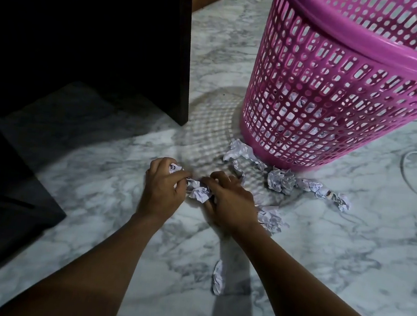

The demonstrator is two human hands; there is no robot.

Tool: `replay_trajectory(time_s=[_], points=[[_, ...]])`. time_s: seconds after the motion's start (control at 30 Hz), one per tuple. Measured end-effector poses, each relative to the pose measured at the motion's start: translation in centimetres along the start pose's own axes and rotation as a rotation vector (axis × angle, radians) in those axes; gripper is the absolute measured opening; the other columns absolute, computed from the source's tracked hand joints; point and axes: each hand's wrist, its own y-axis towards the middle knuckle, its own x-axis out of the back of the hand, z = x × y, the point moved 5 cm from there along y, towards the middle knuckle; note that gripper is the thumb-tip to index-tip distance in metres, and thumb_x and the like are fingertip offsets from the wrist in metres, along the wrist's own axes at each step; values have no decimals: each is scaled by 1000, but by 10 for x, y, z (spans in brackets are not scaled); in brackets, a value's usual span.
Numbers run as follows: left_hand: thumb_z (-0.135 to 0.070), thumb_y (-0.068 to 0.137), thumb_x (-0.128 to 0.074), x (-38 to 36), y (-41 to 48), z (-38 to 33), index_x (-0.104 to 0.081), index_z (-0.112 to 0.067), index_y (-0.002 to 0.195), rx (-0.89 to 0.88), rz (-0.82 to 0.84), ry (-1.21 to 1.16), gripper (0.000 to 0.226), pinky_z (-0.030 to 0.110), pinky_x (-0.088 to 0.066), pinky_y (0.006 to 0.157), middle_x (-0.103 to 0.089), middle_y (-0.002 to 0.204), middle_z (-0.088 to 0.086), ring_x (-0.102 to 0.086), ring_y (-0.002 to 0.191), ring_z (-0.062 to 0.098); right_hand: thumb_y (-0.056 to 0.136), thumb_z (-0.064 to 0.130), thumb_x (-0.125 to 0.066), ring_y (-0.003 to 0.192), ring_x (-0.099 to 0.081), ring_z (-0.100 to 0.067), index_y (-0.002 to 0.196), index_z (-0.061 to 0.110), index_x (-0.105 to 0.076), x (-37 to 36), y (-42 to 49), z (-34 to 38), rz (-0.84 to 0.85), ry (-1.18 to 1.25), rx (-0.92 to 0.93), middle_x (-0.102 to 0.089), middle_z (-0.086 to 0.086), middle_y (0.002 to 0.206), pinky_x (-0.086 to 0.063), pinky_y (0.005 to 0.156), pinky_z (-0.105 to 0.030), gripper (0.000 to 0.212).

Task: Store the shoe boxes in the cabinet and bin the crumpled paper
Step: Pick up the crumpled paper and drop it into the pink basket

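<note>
Paper, crumpled, several pieces on the marble floor (347,251). Entry one: wad (175,167), held in the left hand (164,186), grip curled round it; I judge this lets more be gathered before a single trip to the bin. Entry two: crumpled sheet (199,192) between the hands, the right hand (230,200) pinching it with bent fingers, slightly blurred. Loose scraps (281,181) lie at one to three o'clock of the hands, by the foot of the pink bin (339,94), which stands at one o'clock and shows paper through its lattice. Dark cabinet (100,28) at ten o'clock. Shoe boxes: I can make out none.
</note>
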Motion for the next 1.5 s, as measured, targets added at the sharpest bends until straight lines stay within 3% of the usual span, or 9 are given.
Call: replay_trajectory(time_s=[0.17, 0.33, 0.63, 0.73, 0.87, 0.97, 1.1, 1.33, 1.5], points=[[-32, 82, -53, 4, -1, -5, -77, -21, 87, 3, 16, -17, 26, 47, -48, 85, -57, 100, 4, -51, 104, 29, 78, 64, -64, 100, -62, -22, 108, 24, -55, 2, 5, -6, 68, 120, -76, -61, 3, 112, -48, 69, -35, 51], [-51, 79, -64, 2, -1, -4, -76, -24, 90, 9, 50, 42, 31, 43, -48, 85, -56, 105, 4, -51, 105, 27, 79, 49, -65, 108, -62, -26, 125, 22, -57, 2, 16, -13, 100, 285, -155, -63, -7, 121, -50, 85, -34, 54], [-36, 76, -57, -2, -1, 0, -70, -17, 80, -38, 45, 115, 23, 43, -48, 76, -59, 100, 5, -51, 99, 30, 76, 18, -74, 101, -57, -24, 92, 8, -71, 14, 16, -23, 77, 438, -270, -57, -12, 110, -36, 81, -18, 18], [-26, 72, -52, -2, -1, -1, -64, -11, 77, -52, 36, 92, 20, 44, -48, 75, -60, 98, 7, -51, 95, 32, 76, 6, -71, 112, -57, -24, 84, 4, -72, 22, 17, -22, 24, 477, -235, -60, -13, 121, -33, 88, -14, 9], [-23, 74, -48, 0, -1, -2, -59, -9, 85, -53, 42, 89, 21, 44, -47, 79, -58, 96, 8, -50, 93, 32, 74, -3, -64, 85, -63, -21, 82, 6, -73, 33, 13, -15, -52, 533, -185, -70, -13, 94, -49, 82, -31, 15], [-20, 75, -47, 1, 0, -4, -60, -13, 102, -44, 40, 61, 31, 45, -47, 82, -60, 99, 7, -52, 94, 33, 78, 11, -61, 68, -58, -16, 94, 9, -74, 32, 6, 2, -50, 546, -152, -70, -13, 85, -50, 71, -29, 20], [-19, 78, -44, 1, -2, -5, -64, -17, 124, 12, 46, 5, 50, 42, -47, 87, -58, 102, 7, -49, 101, 30, 84, 35, -67, 85, -65, -32, 118, 17, -67, 3, -5, 24, 144, 378, -66, -64, -15, 98, -52, 74, -34, 39], [-8, 79, -59, 2, 0, -4, -73, -17, 96, 91, 1, -52, 24, 42, -48, 83, -55, 93, 3, -47, 97, 24, 91, 20, -61, 74, -62, -40, 92, -1, -64, -4, -12, 26, 48, 281, -30, -57, -17, 104, -47, 59, -39, 21], [-13, 81, -66, 4, 10, -3, -70, -10, 85, 211, 6, -101, 6, 42, -48, 81, -59, 89, 7, -53, 93, 29, 87, 16, -65, 83, -60, -38, 91, 1, -61, 13, -9, 21, 40, 304, -64, -58, -16, 98, -44, 65, -38, 16]])
